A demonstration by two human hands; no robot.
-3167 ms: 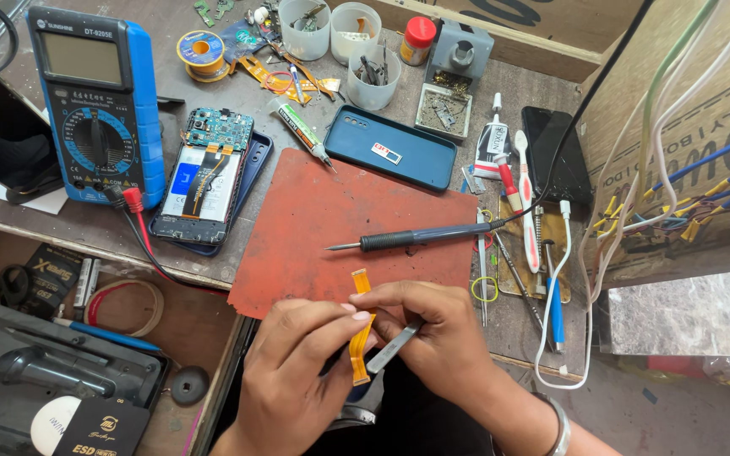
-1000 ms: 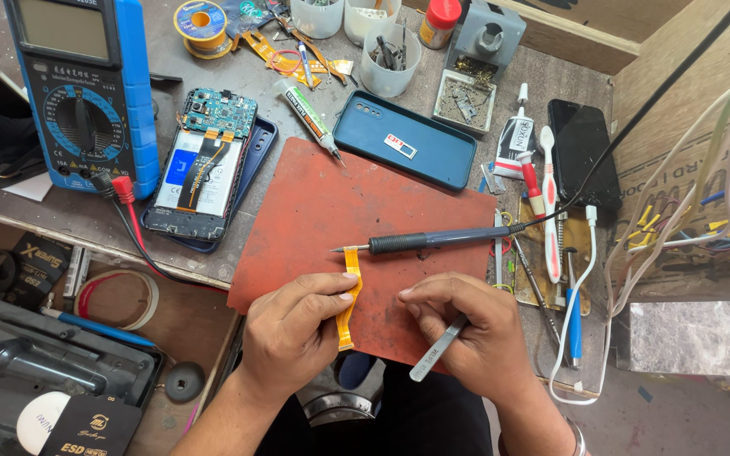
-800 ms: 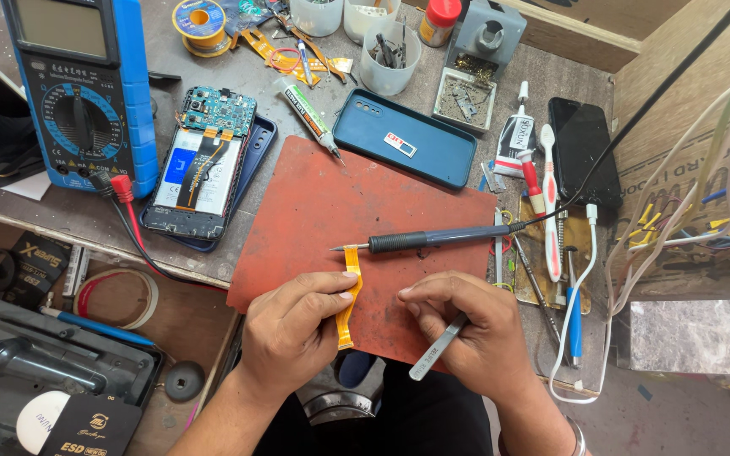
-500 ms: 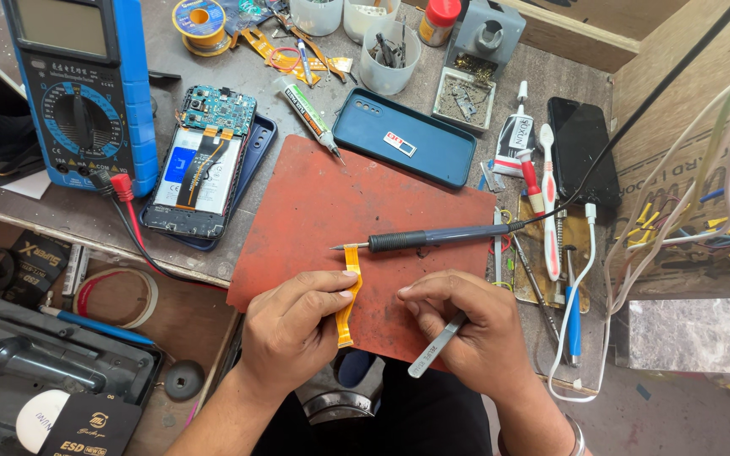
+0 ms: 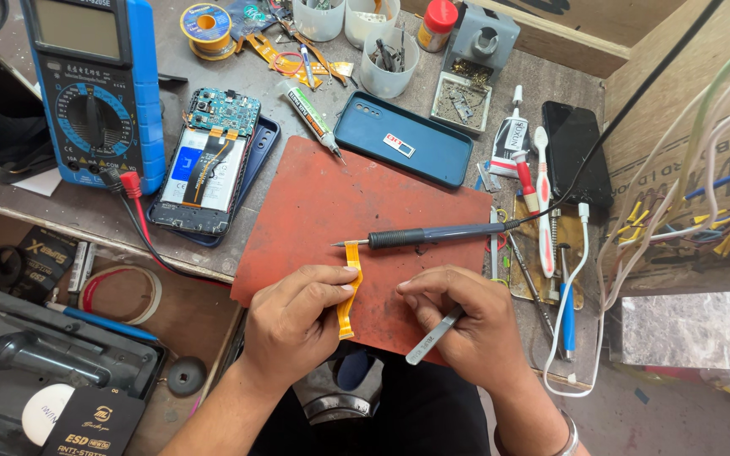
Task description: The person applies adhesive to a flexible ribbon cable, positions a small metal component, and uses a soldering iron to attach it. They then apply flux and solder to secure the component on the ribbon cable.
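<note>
Overall, a cluttered grey workbench (image 5: 551,93) fills the view, with a red work mat (image 5: 331,203) lying at its near edge. Big blue multimeter (image 5: 99,84) sits far left, its red probe lead (image 5: 133,190) trailing off the bench edge. Just right of it lies an opened phone (image 5: 209,169), board and battery exposed. A dark teal phone back cover (image 5: 403,139) lies above the mat's top edge, a black phone (image 5: 580,152) further right, with a white toothbrush (image 5: 544,203) between them. A soldering iron (image 5: 433,235) lies across the mat, tip pointing left, cord running off right.

Left hand (image 5: 293,325) is at the mat's near edge, thumb and forefinger pinched on an orange flex cable (image 5: 350,287), which stands roughly upright on the mat; its top end is just beside the iron's tip. Right hand (image 5: 466,325) is close beside it, fingers curled shut around metal tweezers (image 5: 433,336), whose blunt end sticks out below the palm; tip is hidden under the fingers. Hands are near but not touching.

Small stuff at the back: solder spool (image 5: 206,25), white cups (image 5: 386,59), glue tube (image 5: 310,110).
</note>
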